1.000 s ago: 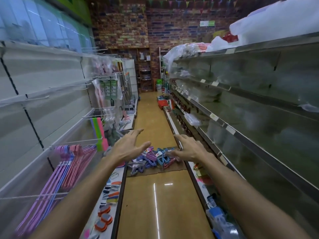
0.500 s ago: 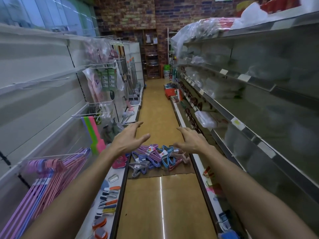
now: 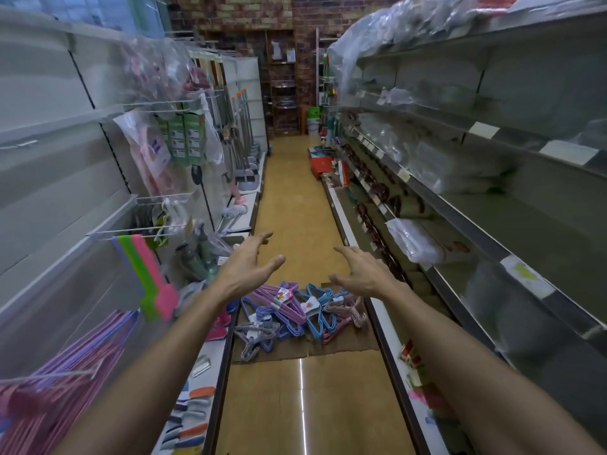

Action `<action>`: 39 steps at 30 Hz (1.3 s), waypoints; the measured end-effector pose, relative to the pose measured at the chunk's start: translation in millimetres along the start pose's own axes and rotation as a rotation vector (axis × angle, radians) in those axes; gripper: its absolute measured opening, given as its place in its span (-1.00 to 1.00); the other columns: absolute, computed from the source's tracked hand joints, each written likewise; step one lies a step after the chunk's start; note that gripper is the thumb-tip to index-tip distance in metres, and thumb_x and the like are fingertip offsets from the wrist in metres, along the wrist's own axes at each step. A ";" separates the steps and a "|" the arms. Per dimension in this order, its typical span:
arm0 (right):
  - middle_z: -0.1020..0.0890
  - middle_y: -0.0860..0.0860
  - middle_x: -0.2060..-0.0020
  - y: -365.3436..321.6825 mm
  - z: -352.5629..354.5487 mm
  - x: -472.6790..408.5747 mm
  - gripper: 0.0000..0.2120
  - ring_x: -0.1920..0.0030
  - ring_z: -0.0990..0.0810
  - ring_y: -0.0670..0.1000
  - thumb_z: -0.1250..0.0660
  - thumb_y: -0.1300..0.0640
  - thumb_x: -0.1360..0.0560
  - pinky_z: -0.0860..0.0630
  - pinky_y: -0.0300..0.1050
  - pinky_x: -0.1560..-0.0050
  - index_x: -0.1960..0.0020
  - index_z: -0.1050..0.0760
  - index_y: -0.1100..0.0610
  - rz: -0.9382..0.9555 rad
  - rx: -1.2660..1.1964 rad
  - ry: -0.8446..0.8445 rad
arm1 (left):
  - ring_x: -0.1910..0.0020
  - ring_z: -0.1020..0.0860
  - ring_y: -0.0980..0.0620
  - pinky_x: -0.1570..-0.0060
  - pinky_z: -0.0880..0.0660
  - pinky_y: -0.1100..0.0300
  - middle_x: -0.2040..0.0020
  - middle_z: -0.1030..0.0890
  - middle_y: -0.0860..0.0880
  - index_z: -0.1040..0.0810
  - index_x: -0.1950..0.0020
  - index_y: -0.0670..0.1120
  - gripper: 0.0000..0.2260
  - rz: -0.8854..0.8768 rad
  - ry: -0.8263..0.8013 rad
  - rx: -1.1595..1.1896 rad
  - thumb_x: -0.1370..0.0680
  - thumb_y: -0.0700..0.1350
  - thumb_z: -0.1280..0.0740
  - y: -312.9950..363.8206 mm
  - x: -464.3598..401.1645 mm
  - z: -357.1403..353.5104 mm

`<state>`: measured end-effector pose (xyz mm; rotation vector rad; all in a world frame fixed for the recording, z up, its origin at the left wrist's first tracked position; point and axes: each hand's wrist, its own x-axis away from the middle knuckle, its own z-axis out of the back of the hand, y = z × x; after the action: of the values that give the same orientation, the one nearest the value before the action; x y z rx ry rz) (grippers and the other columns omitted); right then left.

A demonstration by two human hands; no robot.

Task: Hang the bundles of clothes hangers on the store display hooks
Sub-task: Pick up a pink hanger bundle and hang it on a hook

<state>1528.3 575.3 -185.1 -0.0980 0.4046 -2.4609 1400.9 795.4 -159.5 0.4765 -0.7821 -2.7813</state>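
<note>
The hanger bundles [image 3: 295, 310] are seen floor-bound below both empty, spread-fingered hands, the right hand [image 3: 363, 274] seemingly nearer.

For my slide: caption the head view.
Both open hands, left and right, reach toward hanger bundles on the aisle floor.

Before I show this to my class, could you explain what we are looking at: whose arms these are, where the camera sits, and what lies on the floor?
The camera is worn on a person's head, looking forward and down a shop aisle, so the two bare arms are the wearer's own. The left hand and right hand reach forward with fingers spread; neither has a grip on anything. Beyond them, bundles of hangers, purple, blue, pink and grey, lie in a heap on cardboard on the floor. On the left wall, pink and purple hangers already hang from a display hook.
</note>
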 end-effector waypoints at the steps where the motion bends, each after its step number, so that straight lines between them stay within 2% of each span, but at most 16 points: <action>1: -0.24 0.00 -0.54 1.4 -4.2 -19.5 -0.28 -0.47 -0.30 0.11 -0.29 -0.20 -0.52 -0.27 0.23 -0.41 -0.57 -0.08 -0.04 -0.007 -0.006 -0.010 | -0.34 -0.43 -0.03 -0.27 -0.39 0.07 -0.46 -0.39 -0.06 -0.23 -0.54 -0.01 -0.39 0.005 -0.005 0.015 -0.56 0.17 -0.30 -10.3 -18.8 -3.6; 10: -0.28 0.01 -0.52 18.8 -43.8 -174.5 -0.30 -0.46 -0.33 0.09 -0.29 -0.20 -0.52 -0.29 0.22 -0.38 -0.55 -0.13 -0.02 -0.079 -0.064 -0.082 | -0.27 -0.48 -0.02 -0.08 -0.41 0.13 -0.41 -0.43 -0.04 -0.27 -0.52 0.02 -0.41 0.044 -0.081 0.142 -0.55 0.17 -0.32 -94.7 -176.7 -30.2; 22: -0.29 0.02 -0.51 83.8 -74.6 -333.3 -0.33 -0.46 -0.34 0.09 -0.29 -0.14 -0.54 -0.27 0.17 -0.40 -0.56 -0.15 0.01 -0.172 -0.113 -0.106 | -0.19 -0.46 0.06 -0.05 -0.45 0.14 -0.39 -0.45 -0.01 -0.27 -0.51 0.05 -0.42 0.086 -0.115 0.195 -0.55 0.19 -0.31 -154.2 -335.1 -94.0; 25: -0.30 0.01 -0.51 104.6 -85.6 -377.5 -0.33 -0.45 -0.34 0.07 -0.30 -0.13 -0.53 -0.32 0.16 -0.40 -0.55 -0.17 0.03 -0.174 -0.167 -0.119 | -0.18 -0.48 0.08 -0.04 -0.45 0.14 -0.37 -0.46 0.01 -0.28 -0.50 0.06 -0.44 0.112 -0.106 0.198 -0.55 0.18 -0.31 -163.8 -376.4 -114.2; 31: -0.35 0.02 -0.48 156.3 -119.0 -453.5 -0.38 -0.42 -0.38 0.09 -0.32 -0.09 -0.53 -0.39 0.13 -0.36 -0.52 -0.23 0.03 -0.240 -0.294 -0.157 | -0.17 -0.51 0.04 -0.10 -0.54 0.03 -0.33 -0.49 -0.01 -0.32 -0.48 0.04 -0.46 0.179 -0.154 0.219 -0.55 0.15 -0.33 -187.3 -451.1 -176.7; 33: -0.36 0.04 -0.47 176.0 -134.6 -470.5 -0.39 -0.39 -0.41 0.09 -0.31 -0.08 -0.53 -0.41 0.10 -0.34 -0.51 -0.24 0.04 -0.286 -0.338 -0.177 | -0.18 -0.50 0.04 -0.05 -0.52 0.10 -0.33 -0.48 0.00 -0.31 -0.48 0.04 -0.48 0.213 -0.179 0.247 -0.56 0.13 -0.32 -196.1 -471.0 -205.8; 36: -0.42 0.07 -0.41 206.0 -164.8 -485.2 -0.42 -0.35 -0.45 0.09 -0.29 -0.10 -0.54 -0.44 0.03 -0.26 -0.49 -0.28 0.06 -0.309 -0.343 -0.215 | -0.16 -0.50 0.06 0.13 -0.44 0.31 -0.30 -0.48 0.03 -0.33 -0.47 0.04 -0.50 0.262 -0.216 0.298 -0.57 0.11 -0.32 -209.0 -493.5 -251.9; 39: -0.51 0.04 -0.29 238.1 -199.2 -499.5 -0.44 -0.21 -0.54 0.06 -0.31 -0.13 -0.51 -0.53 0.10 -0.17 -0.44 -0.33 0.03 -0.356 -0.354 -0.231 | -0.07 -0.54 0.14 0.13 -0.46 0.29 -0.25 -0.52 0.04 -0.38 -0.43 0.04 -0.55 0.281 -0.232 0.355 -0.57 0.11 -0.32 -226.8 -511.7 -303.2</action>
<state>2031.1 751.0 -434.4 -0.6455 0.7702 -2.6521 1957.9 990.3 -398.2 0.0856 -1.2965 -2.4679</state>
